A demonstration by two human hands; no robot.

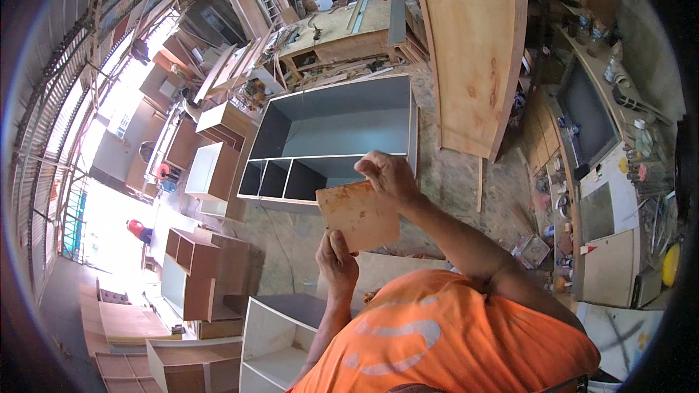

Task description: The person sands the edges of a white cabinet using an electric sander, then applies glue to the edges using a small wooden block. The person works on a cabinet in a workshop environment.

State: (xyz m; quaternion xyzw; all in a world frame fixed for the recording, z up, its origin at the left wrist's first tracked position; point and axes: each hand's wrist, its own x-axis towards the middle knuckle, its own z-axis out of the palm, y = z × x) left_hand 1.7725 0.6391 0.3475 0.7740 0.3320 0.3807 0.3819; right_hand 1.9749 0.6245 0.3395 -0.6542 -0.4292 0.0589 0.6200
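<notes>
A small, roughly square tan board (360, 218), stained brown along its top edge, is held up in front of my orange shirt. My left hand (338, 260) grips its lower left edge, thumb against the face. At the upper right corner my right hand (391, 178) is closed, its fingers curled at the stained edge. Whether the right fingers hold something small besides the board is hidden. Beyond the board lies a large cabinet carcass (346, 127) with a dark grey inside, one wide compartment and several smaller ones.
A tall wooden panel (473, 51) stands at the far right of the carcass. A workbench (338, 29) is behind it. Wooden cabinets (193, 269) line the left, and a white-edged unit (273, 335) is close by. Cluttered shelving (604, 211) runs along the right. Other people work farther off.
</notes>
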